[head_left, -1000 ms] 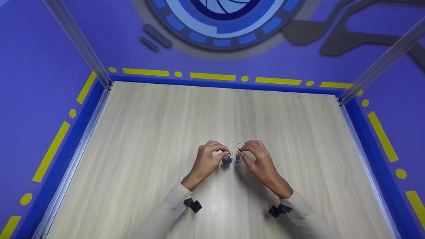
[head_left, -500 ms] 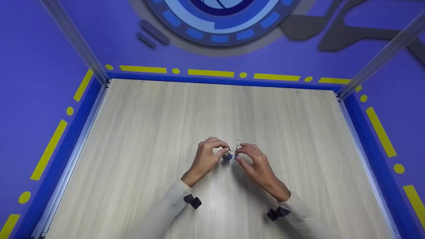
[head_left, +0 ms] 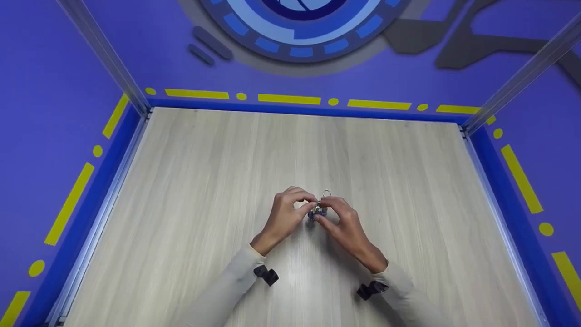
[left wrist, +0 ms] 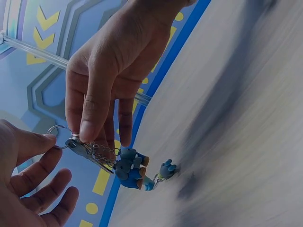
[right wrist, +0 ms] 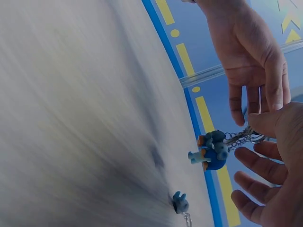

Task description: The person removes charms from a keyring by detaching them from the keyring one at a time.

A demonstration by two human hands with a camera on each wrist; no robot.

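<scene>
Two bare hands meet near each other over the middle of the near half of the table. On the left hand (head_left: 288,213), thumb and index finger come together on a metal ring (left wrist: 50,129), a narrow pinch, with the other fingers loosely bent and spread apart in the left wrist view. On the right hand (head_left: 345,225), thumb and index finger pinch the keys (left wrist: 81,149) just beside that ring; the exact contact is partly hidden by the thumb. A wire loop (head_left: 327,190) stands out just beyond the right index finger; whether it is the same ring cannot be told.

Below the fingertips, thin chains (left wrist: 102,150) lead to a cluster of blue figurines (left wrist: 127,171), bunched against one another, between the hands. Farther down is a single blue-grey figurine (right wrist: 180,203) with its own short chain; whether it touches the table is unclear.

Around all this, pale sleeves (head_left: 227,286) cover both forearms, each with a black wrist device (head_left: 265,274). The table (head_left: 209,172) is light wood-grain, bordered by blue walls (head_left: 254,72) with yellow dashes (head_left: 289,98).
</scene>
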